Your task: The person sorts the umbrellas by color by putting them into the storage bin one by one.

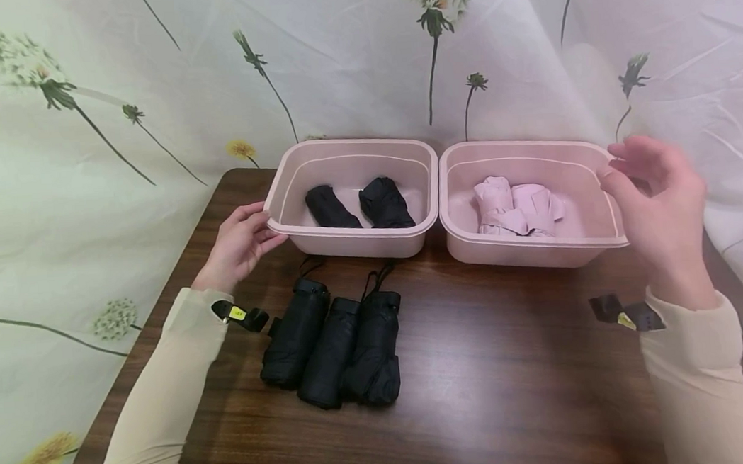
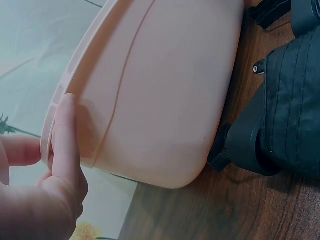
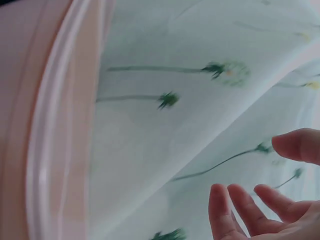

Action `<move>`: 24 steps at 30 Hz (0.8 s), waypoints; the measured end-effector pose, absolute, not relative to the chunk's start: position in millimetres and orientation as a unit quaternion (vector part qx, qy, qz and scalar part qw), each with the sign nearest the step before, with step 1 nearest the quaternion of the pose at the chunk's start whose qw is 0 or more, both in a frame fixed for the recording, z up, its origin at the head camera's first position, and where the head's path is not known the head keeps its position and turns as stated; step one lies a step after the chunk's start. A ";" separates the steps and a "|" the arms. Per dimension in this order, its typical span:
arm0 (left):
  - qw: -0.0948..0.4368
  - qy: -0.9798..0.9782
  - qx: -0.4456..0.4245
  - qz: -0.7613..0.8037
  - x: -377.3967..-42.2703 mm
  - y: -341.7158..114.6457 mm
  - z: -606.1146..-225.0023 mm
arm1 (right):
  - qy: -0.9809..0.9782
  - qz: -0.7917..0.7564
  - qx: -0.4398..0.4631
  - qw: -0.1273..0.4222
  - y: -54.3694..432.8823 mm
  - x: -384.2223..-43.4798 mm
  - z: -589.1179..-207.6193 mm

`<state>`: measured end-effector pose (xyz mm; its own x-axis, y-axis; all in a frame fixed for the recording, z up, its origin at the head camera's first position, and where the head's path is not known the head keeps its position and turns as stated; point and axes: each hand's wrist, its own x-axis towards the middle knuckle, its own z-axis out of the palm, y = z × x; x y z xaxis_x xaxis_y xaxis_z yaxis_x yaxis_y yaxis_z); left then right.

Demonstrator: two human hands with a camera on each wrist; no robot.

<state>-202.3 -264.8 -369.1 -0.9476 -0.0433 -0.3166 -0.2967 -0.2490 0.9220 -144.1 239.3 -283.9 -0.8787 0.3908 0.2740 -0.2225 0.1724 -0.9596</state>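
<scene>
My left hand [image 1: 238,244] pinches the left-end rim of a pink plastic bin [image 1: 356,243], thumb and fingers at its edge; the left wrist view shows the same bin [image 2: 165,95] up close. Inside it lie two black bundles, one slim [image 1: 332,207] and one wider [image 1: 385,203]. Beside the right end of a second pink bin [image 1: 526,251] is my right hand [image 1: 659,196], fingers loosely bent and holding nothing. The right wrist view shows this hand [image 3: 270,200] apart from the bin wall. Two pale pink folded bundles [image 1: 496,206] sit side by side in that second bin.
Three black folded umbrellas [image 1: 334,351] lie together on the dark wooden table [image 1: 502,380], in front of the left bin, with strap loops toward it. A flower-printed cloth [image 1: 361,62] hangs behind the bins. Both bins stand end to end near the table's back edge.
</scene>
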 end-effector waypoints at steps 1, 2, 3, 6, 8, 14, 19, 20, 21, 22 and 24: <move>0.081 0.607 -0.140 0.778 -202.5 -264.7 -369.0 | -0.707 0.661 -0.041 0.246 235.7 -140.7 -281.3; 0.081 0.607 -0.140 0.778 -202.7 -264.8 -369.0 | -0.686 0.683 -0.022 0.251 232.1 -137.3 -278.8; 0.081 0.607 -0.140 0.778 -203.0 -265.0 -369.2 | -0.663 0.703 -0.001 0.256 228.6 -133.9 -276.5; 0.080 0.606 -0.140 0.779 -203.7 -264.9 -369.8 | -0.615 0.739 0.069 0.265 218.8 -123.6 -271.1; 0.081 0.606 -0.142 0.779 -204.0 -265.3 -370.4 | -0.591 0.752 0.115 0.268 212.1 -117.2 -269.4; 0.082 0.608 -0.145 0.776 -204.4 -265.8 -371.9 | -0.591 0.745 0.178 0.255 191.0 -102.1 -271.0; 0.081 0.608 -0.142 0.777 -204.2 -266.9 -372.3 | -0.632 0.720 0.181 0.223 170.6 -96.9 -280.0; 0.081 0.608 -0.142 0.776 -203.9 -266.7 -372.0 | -0.644 0.713 0.176 0.213 165.9 -96.2 -283.0; 0.081 0.609 -0.142 0.776 -203.6 -266.7 -371.8 | -0.657 0.706 0.169 0.202 160.8 -95.9 -286.7; 0.081 0.610 -0.142 0.775 -203.3 -266.5 -371.5 | -0.672 0.699 0.160 0.185 155.5 -95.3 -291.1; 0.082 0.611 -0.141 0.774 -203.0 -266.2 -371.4 | -0.701 0.683 0.147 0.144 144.1 -94.4 -302.7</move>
